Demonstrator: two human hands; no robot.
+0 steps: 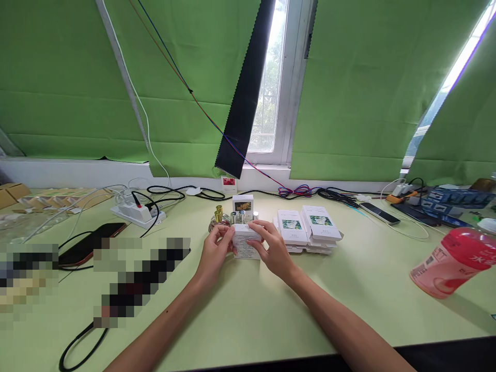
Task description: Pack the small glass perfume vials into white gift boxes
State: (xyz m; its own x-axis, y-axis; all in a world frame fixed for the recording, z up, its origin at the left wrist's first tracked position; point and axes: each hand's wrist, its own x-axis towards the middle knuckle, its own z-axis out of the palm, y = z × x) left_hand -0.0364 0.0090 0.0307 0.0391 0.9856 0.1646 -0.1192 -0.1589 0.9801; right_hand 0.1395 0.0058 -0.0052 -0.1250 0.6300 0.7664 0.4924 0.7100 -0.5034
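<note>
A small white carton (247, 250) with printed text stands upright in the middle of the table, between both of my hands. My left hand (217, 247) grips its left side, thumb toward the top edge. My right hand (271, 245) holds it from the right, with fingers on the top and the thumb on the printed face. Right behind it stand several small bottles with silver caps (242, 215) and gold caps (218, 213). Another white box (243, 202) with a dark picture stands behind those. Stacks of flattened white cartons (318, 223) lie to the right of my right hand.
At right stands a pink bottle (451, 263); a phone (380, 213) lies behind it. At left are a dark phone (91, 244), a white power strip (137, 214) and black cables. Green curtains (356, 93) hang around the window at the back.
</note>
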